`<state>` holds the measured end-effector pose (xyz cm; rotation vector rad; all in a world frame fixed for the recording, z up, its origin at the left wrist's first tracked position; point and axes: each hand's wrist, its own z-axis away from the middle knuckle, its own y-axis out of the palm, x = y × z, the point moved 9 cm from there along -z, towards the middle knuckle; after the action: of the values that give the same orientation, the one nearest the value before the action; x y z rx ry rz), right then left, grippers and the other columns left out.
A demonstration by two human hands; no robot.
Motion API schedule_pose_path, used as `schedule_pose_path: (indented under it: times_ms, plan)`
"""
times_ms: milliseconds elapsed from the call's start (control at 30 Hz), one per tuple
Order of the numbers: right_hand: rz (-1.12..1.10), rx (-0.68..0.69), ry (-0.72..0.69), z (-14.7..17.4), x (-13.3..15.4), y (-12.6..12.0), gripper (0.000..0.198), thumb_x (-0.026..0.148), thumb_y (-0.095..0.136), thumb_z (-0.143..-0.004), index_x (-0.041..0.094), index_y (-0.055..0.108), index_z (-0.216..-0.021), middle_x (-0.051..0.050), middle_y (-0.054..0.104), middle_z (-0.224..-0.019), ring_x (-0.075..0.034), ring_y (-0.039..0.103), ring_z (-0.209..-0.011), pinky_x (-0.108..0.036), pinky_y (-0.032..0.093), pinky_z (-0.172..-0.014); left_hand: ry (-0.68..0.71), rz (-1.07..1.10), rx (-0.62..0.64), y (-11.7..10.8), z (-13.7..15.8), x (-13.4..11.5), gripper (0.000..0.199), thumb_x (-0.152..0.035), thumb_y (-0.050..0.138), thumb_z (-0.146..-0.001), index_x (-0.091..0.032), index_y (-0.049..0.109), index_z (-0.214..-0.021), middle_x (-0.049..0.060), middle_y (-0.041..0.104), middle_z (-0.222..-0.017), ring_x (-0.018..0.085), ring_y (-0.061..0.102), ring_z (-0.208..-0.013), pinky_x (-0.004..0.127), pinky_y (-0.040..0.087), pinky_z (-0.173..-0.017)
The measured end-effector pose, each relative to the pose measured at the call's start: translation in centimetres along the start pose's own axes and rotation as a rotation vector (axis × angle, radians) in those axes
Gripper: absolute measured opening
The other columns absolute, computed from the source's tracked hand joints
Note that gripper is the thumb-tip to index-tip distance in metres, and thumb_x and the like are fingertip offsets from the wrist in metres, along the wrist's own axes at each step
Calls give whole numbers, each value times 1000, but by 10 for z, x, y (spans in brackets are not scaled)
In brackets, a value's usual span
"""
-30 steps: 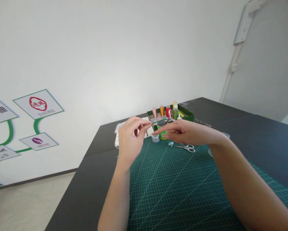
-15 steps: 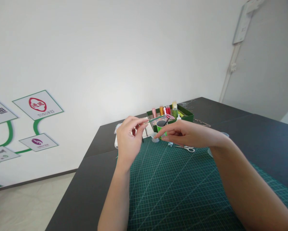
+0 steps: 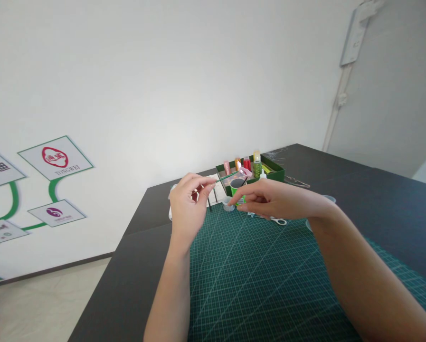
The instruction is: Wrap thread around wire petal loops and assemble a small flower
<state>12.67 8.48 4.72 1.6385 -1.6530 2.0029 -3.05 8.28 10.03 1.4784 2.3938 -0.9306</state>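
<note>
My left hand [image 3: 190, 202] is closed in a pinch on a thin green stem [image 3: 226, 177], raised above the far end of the cutting mat. At the stem's right end sits a pink petal-like piece [image 3: 246, 172]. My right hand [image 3: 260, 197] is palm down with its fingers bent. Its index fingertip is at a small clear cup [image 3: 228, 205]; whether it touches the cup I cannot tell. A short dark stick [image 3: 244, 181] shows just above this hand, in front of a green can [image 3: 233, 188]. Whatever the right fingers grip is hidden.
The green cutting mat [image 3: 248, 275] lies on a black table [image 3: 134, 247]. Behind my hands stands a green box [image 3: 279, 175] with several coloured tubes. White-handled scissors [image 3: 279, 221], white paper [image 3: 218, 186] and a clear round container [image 3: 329, 198] lie nearby.
The pink piece on the stem has turned and sits slightly further left and lower. Both hands keep nearly the same place; the whole view has shifted slightly.
</note>
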Motion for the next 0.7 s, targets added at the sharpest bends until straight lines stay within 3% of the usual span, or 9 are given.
schedule_pose_path:
  times_ms: [233,567,700]
  plan:
    - [30,21,-21,0,5,2,33,36,57,-101,13,74,-118,6,48,-52,-10,44,-45,-23,31,-46,-47,-1,44,7,0,6,10,-17,70,-91,-22,78,-90,1,70,-82,14,59,-67,28,46,-62]
    - [39,83,-85,1,16,13,39,35,57,-101,13,71,-131,8,46,-52,-10,41,-44,-23,27,-47,64,-156,102,20,1,-1,15,-13,64,-94,-22,76,-93,2,70,-87,14,61,-71,27,48,-67]
    - [-28,90,-106,3,14,12,43,36,58,-101,14,68,-136,8,48,-51,-10,46,-44,-21,30,-45,89,-186,181,28,2,0,16,-11,63,-95,-21,75,-93,3,70,-89,15,63,-76,28,47,-69]
